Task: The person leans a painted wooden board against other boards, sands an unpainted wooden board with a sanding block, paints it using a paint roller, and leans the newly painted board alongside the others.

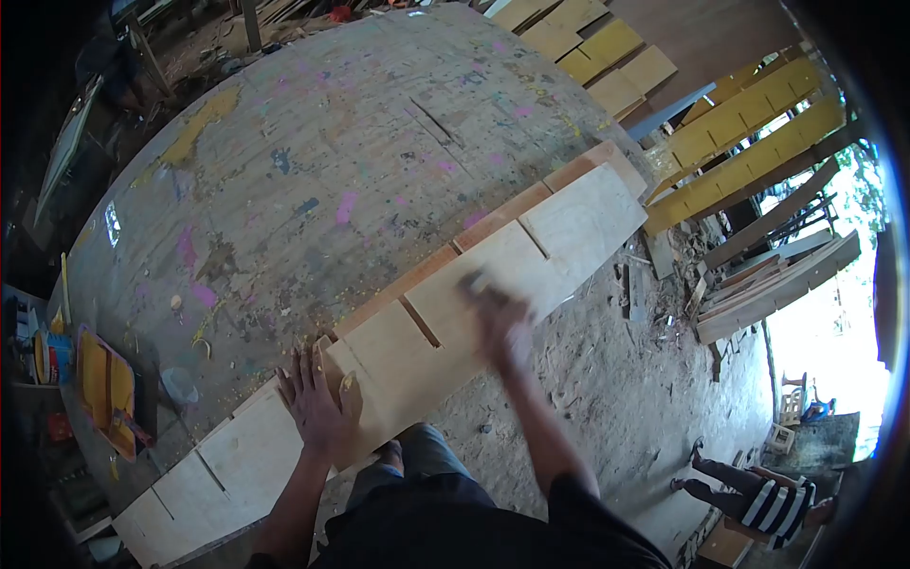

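A long pale wooden board [474, 284] with narrow slots cut into one long edge lies at the near side of the worktable, over other boards whose reddish-brown edge [512, 213] shows behind it. My left hand [318, 408] rests with spread fingers at the board's left end, holding nothing. Over the middle of the board is my right hand [507, 332], smeared by motion. Its fingers are around a small dark block [477, 284], whose exact kind is too blurred to tell. Another slotted pale board [204, 479] extends to the lower left.
The large worktable [313, 161] is stained with paint. A yellow tray [106, 389] with a brush-like tool stands at its left edge, near a clear plastic cup [178, 385]. Yellow slotted boards [749, 142] lean at the right. A person in a striped shirt [777, 507] is at lower right.
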Tool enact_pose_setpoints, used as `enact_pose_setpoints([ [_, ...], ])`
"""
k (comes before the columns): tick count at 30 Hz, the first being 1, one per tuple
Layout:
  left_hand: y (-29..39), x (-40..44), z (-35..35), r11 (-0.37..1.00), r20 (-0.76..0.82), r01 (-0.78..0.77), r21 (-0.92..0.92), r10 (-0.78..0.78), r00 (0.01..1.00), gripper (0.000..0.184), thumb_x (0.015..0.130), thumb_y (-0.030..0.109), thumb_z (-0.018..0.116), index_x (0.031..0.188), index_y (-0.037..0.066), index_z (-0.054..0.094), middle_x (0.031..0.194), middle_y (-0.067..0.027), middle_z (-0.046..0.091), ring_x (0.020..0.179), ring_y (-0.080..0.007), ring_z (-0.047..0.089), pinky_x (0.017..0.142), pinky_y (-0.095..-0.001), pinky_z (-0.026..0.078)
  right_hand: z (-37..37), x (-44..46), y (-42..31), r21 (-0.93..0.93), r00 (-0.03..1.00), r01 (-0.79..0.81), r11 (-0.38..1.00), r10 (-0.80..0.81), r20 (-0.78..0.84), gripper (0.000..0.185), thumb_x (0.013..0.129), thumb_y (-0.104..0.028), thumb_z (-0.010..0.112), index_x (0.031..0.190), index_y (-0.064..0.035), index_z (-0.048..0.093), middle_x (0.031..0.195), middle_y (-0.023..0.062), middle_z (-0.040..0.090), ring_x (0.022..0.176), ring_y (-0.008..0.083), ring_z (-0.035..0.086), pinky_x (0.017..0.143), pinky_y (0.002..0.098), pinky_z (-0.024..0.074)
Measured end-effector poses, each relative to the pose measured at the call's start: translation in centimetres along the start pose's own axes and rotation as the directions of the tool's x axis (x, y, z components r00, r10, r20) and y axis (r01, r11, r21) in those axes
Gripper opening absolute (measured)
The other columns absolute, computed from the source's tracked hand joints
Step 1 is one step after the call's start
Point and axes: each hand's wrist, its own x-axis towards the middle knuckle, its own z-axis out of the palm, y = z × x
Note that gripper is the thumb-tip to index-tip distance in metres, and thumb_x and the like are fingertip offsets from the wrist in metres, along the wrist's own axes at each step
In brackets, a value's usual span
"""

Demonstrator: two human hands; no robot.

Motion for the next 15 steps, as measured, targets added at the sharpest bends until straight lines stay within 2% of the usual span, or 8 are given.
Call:
enact_pose_setpoints([
  [2, -0.7, -0.3, 0.5, 1.000, 0.022, 0.000, 0.029, 0.000, 1.000, 0.076, 0.100, 0.037, 0.059, 0.161, 0.000, 0.032, 0.164, -0.0223, 0.037, 0.159, -0.0406, 0.021, 0.130, -0.0626, 0.005, -3.0, -6.9, -5.4, 0.238, 0.978, 0.207, 0.949, -0.203, -0.042, 0.041, 0.091, -0.020, 0.068, 0.132, -0.0193, 0.069, 0.132, 0.0130, 0.066, 0.110, 0.0371, 0.060, 0.096, 0.0592, 0.0476],
  [5, -0.7, -0.3, 0.5, 0.999, 0.020, -0.005, 0.035, 0.004, 1.000, 0.077, 0.100, 0.037, 0.059, 0.161, -0.001, 0.031, 0.164, -0.0229, 0.036, 0.159, -0.0410, 0.020, 0.130, -0.0628, 0.005, -2.4, -6.1, -2.3, 0.276, 0.955, 0.287, 0.917, -0.297, -0.003, 0.042, 0.095, -0.022, 0.065, 0.137, -0.0233, 0.069, 0.136, 0.0123, 0.066, 0.116, 0.0368, 0.058, 0.095, 0.0566, 0.0463],
  [7, -0.4, -0.7, 0.9, 0.998, -0.005, 0.006, 0.066, -0.006, 1.000, 0.077, 0.101, 0.036, 0.060, 0.161, -0.001, 0.031, 0.165, -0.0238, 0.035, 0.160, -0.0416, 0.020, 0.130, -0.0629, 0.005, 0.6, 0.1, 4.0, 0.087, 0.999, 0.042, 0.995, -0.043, 0.003, 0.037, 0.095, -0.025, 0.066, 0.132, -0.0201, 0.072, 0.121, 0.0148, 0.065, 0.110, 0.0368, 0.058, 0.091, 0.0535, 0.0465],
  [8, 0.2, -0.3, 1.3, 0.996, -0.036, 0.015, 0.086, -0.012, 0.999, 0.076, 0.101, 0.034, 0.060, 0.161, -0.002, 0.031, 0.166, -0.0247, 0.033, 0.160, -0.0422, 0.019, 0.130, -0.0631, 0.004, -0.4, 4.3, 6.2, 0.146, 0.996, -0.046, 0.988, 0.056, -0.068, 0.039, 0.097, -0.025, 0.065, 0.135, -0.0191, 0.070, 0.111, 0.0174, 0.062, 0.107, 0.0370, 0.057, 0.090, 0.0528, 0.0462],
  [9, 1.1, 0.5, 2.1, 0.996, -0.041, 0.014, 0.093, -0.010, 0.999, 0.076, 0.101, 0.034, 0.060, 0.161, -0.002, 0.031, 0.166, -0.0247, 0.033, 0.160, -0.0422, 0.019, 0.130, -0.0631, 0.004, -1.1, 7.2, 7.7, 0.139, 0.986, -0.093, 0.986, 0.111, -0.122, 0.041, 0.096, -0.021, 0.065, 0.136, -0.0144, 0.067, 0.119, 0.0188, 0.063, 0.110, 0.0406, 0.058, 0.091, 0.0577, 0.0463],
  [12, 5.8, 3.5, 4.7, 0.999, -0.034, -0.009, 0.048, 0.010, 0.999, 0.076, 0.101, 0.035, 0.060, 0.161, -0.003, 0.031, 0.167, -0.0263, 0.030, 0.160, -0.0433, 0.017, 0.129, -0.0631, 0.003, -0.1, 5.0, 8.5, 0.175, 0.996, 0.025, 0.984, -0.010, -0.085, 0.043, 0.094, -0.021, 0.067, 0.137, -0.0156, 0.067, 0.127, 0.0181, 0.063, 0.114, 0.0410, 0.057, 0.097, 0.0590, 0.0449],
  [14, 12.5, 8.2, 6.2, 0.989, -0.043, -0.061, -0.133, 0.056, 0.998, 0.077, 0.101, 0.034, 0.060, 0.160, -0.004, 0.031, 0.167, -0.0264, 0.029, 0.160, -0.0435, 0.016, 0.129, -0.0634, 0.002, -3.8, 1.3, 7.2, 0.202, 0.982, 0.186, 0.962, -0.189, -0.003, 0.043, 0.092, -0.019, 0.070, 0.135, -0.0204, 0.071, 0.120, 0.0171, 0.061, 0.106, 0.0373, 0.058, 0.094, 0.0526, 0.0472],
  [15, 15.3, 10.1, 6.9, 0.992, -0.008, -0.034, -0.122, 0.034, 0.999, 0.077, 0.099, 0.034, 0.061, 0.159, -0.005, 0.032, 0.167, -0.0248, 0.031, 0.161, -0.0420, 0.016, 0.130, -0.0631, 0.002, -5.6, -0.2, 7.6, 0.287, 0.985, 0.143, 0.947, -0.166, 0.056, 0.043, 0.092, -0.019, 0.069, 0.134, -0.0210, 0.071, 0.122, 0.0173, 0.061, 0.105, 0.0372, 0.059, 0.093, 0.0527, 0.0478],
])
